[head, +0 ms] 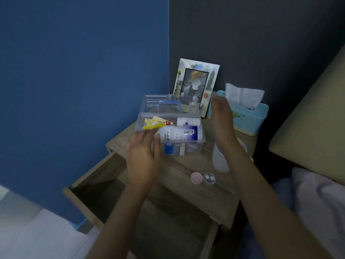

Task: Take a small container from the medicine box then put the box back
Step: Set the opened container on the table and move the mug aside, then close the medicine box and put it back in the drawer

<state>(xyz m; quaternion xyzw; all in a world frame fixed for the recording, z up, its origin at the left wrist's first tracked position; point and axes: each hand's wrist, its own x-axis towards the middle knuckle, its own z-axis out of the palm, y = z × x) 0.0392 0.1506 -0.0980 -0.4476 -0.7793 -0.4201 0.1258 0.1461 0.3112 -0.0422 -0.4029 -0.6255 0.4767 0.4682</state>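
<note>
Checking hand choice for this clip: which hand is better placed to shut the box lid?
Right, probably. The right hand is raised beside the open lid at the back of the medicine box; the left hand sits low at its front.

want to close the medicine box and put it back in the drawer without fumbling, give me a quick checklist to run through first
1. Small container out of the box: ok, a small round clear container with its pink lid off beside it lies on the wooden nightstand top.
2. Clear plastic medicine box lid: not ok, the lid stands open.
3. Contents below the rim: cannot tell, the large white bottle lies high across the top.
4. Hands free: the right hand is open and empty; the left hand is open at the box's near corner.
5. Open wooden drawer ready: ok, pulled out, visible part looks bare.
</note>
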